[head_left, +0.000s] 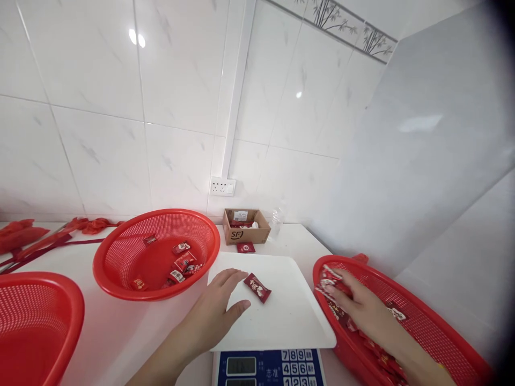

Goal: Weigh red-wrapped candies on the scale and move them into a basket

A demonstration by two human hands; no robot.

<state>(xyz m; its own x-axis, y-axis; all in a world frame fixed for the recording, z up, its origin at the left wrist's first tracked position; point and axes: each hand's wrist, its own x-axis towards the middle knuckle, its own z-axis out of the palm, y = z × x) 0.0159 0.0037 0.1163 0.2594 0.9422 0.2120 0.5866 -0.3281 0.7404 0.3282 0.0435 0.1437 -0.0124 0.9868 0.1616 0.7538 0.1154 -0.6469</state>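
My left hand (221, 303) hovers over the left part of a white scale tray (289, 321), fingers apart and holding nothing. Just right of its fingertips lies a red wrapped candy (257, 287) on the tray. My right hand (352, 297) is closed on red-and-white candy packets (329, 279), above the left rim of a long red basket (434, 316). More red packets (376, 351) lie in that basket, partly hidden by my right forearm. Below the tray is the scale's blue panel (273, 370) with number keys and displays.
A round red basket (156, 214) with several packets stands left of the tray, another red basket (74, 305) at the lower left. Behind the tray are a cardboard box (247, 235) and a red packet (245, 247). Red bags (22, 236) lie far left, by the tiled wall (181, 161).
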